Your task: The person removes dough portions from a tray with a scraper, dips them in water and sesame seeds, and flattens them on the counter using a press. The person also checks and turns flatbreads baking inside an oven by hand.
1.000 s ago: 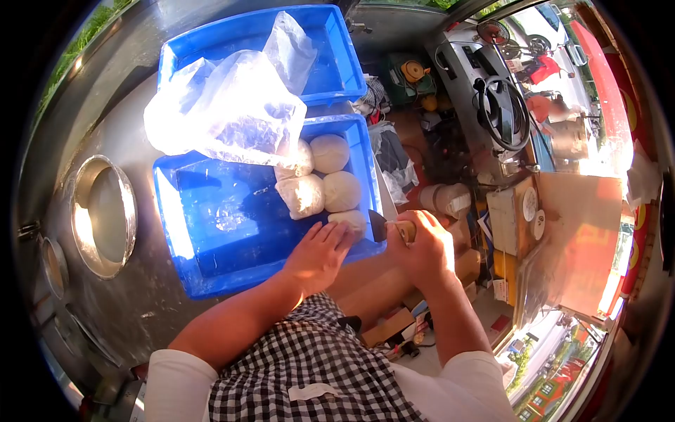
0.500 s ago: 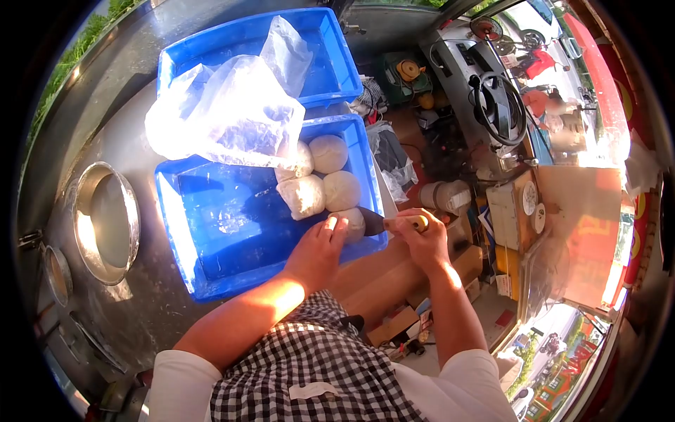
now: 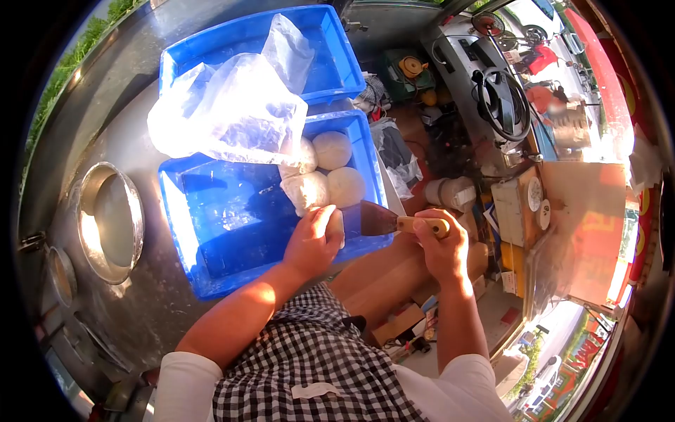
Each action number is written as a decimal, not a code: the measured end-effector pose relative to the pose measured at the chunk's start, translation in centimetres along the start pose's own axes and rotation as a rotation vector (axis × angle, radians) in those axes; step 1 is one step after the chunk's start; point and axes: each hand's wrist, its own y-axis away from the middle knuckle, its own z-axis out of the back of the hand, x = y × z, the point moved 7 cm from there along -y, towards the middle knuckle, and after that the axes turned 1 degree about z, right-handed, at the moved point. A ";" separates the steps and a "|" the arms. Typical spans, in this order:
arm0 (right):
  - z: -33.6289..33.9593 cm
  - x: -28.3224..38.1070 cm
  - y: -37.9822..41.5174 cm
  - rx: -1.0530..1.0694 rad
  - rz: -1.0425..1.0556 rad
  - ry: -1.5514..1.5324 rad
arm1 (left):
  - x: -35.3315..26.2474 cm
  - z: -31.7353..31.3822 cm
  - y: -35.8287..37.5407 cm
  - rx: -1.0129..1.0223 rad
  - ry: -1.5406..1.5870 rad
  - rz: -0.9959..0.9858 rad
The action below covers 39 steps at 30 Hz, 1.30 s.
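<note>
My left hand [image 3: 313, 241] is closed round a dough ball [image 3: 342, 231] at the front right of the near blue tray [image 3: 218, 285]. Most of that ball is hidden behind my fingers. In my right hand [image 3: 444, 246] is a scraper [image 3: 380, 219], gripped by its wooden handle, its dark blade over the tray's right rim and apart from the dough. Several pale dough balls [image 3: 346, 186] sit together in the tray just beyond my left hand. A clear plastic bag [image 3: 242, 105] drapes over the farther ones.
A second blue tray [image 3: 330, 60] stands behind the first, partly under the bag. On the metal counter [image 3: 158, 316] to the left is a round metal basin [image 3: 133, 204]. Off to the right are a steering wheel [image 3: 524, 105] and a wooden box [image 3: 517, 211].
My left hand has closed on the front dough ball and turned it. My right hand has drawn the scraper back to the right, away from the dough.
</note>
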 end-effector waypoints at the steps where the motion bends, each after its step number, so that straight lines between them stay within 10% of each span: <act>1: -0.2 -0.1 -0.1 0.008 0.027 0.089 | 0.2 0.0 0.0 -0.025 0.011 -0.014; 16: -5.1 0.2 2.2 0.132 0.006 -0.197 | 7.2 1.0 2.3 0.116 0.648 0.679; 22: -3.6 1.8 1.9 0.021 0.018 -0.397 | 4.8 11.2 5.0 0.025 0.974 0.662; 27: -6.1 1.3 1.1 0.032 0.013 -0.417 | 4.8 26.5 9.9 -0.476 0.767 0.536; 31: -10.2 2.5 1.1 0.114 -0.014 -0.431 | 6.6 39.5 13.7 -0.843 -0.009 0.443; 39: -17.2 7.3 3.8 0.161 0.035 -0.380 | 19.0 46.6 14.8 -0.649 -0.832 0.540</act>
